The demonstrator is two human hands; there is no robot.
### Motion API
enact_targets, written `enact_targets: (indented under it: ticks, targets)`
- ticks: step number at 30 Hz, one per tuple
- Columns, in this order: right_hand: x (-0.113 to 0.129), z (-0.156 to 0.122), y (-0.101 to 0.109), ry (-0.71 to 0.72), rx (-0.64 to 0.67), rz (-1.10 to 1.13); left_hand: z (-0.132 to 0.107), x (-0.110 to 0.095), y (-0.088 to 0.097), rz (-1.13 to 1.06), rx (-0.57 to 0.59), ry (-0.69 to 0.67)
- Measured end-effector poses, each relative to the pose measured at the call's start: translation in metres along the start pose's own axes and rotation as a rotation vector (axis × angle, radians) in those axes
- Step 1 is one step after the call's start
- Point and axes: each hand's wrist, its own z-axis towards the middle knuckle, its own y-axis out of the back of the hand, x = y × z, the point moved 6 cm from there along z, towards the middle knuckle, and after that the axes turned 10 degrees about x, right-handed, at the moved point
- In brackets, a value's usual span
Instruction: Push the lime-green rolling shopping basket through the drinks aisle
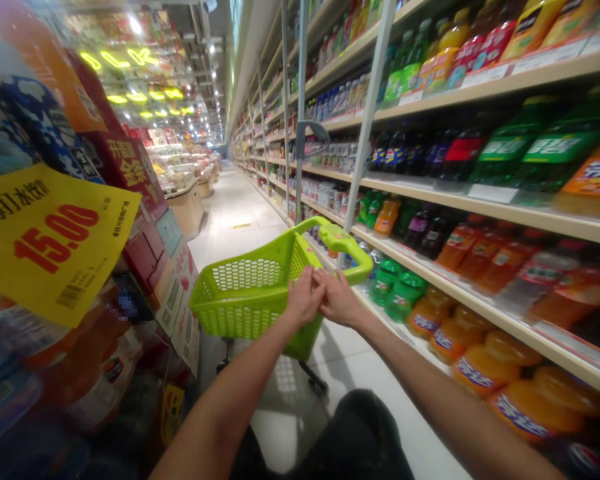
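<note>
A lime-green plastic shopping cart [253,310] stands in front of me, turned at an angle, its perforated basket showing no goods inside. My left hand [304,298] and my right hand [337,297] meet side by side at the near end of the cart, by the base of its looped handle [363,260]. The fingers of both are curled over the green plastic and partly overlap, so their tips are hard to make out. Most of the handle loop sticks out to the right, beyond my hands.
Shelves [480,193] of bottled drinks line the right side, with large orange soda bottles [473,373] at floor level. Close on the left, stacked drinks and cartons carry a yellow price sign [57,240]. A tiled aisle [225,193] runs ahead past display counters [185,207].
</note>
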Motion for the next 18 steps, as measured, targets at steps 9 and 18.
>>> enact_targets:
  ticks: [9,18]
  targets:
    - [-0.027,-0.011,0.006,-0.184,-0.130,-0.156,0.010,-0.004,-0.022,0.212,-0.181,0.082]
    - [-0.006,-0.018,0.002,-0.336,-0.228,-0.162,-0.030,0.070,-0.006,0.385,-0.273,0.146]
